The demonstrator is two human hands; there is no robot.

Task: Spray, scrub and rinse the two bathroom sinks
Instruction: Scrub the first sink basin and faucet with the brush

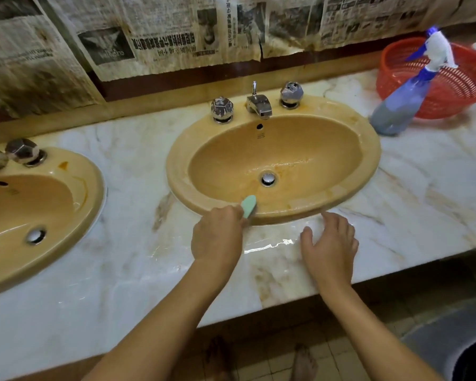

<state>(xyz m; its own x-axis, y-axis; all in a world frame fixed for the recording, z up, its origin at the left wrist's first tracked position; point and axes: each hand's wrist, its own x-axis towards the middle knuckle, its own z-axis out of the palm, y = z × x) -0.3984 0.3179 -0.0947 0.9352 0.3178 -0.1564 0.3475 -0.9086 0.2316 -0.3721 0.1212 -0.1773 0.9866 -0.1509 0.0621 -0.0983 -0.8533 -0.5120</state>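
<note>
left hand (217, 237) grips pale green scrub brush (249, 206), bristles hidden, on near rim of right tan oval sink (368, 149) | right hand (331, 247) flat, fingers spread on wet marble counter (127, 270) | left tan sink (91, 182) cut off | blue spray bottle (404, 105), label unreadable, before red basket (456, 89) | newspaper (160, 39) print blurred

Two bare forearms, no sleeves in view, hands ungloved, no rings or watch, feet bare

Two tan oval sinks (272, 160) (39, 210), marble counter.
</note>
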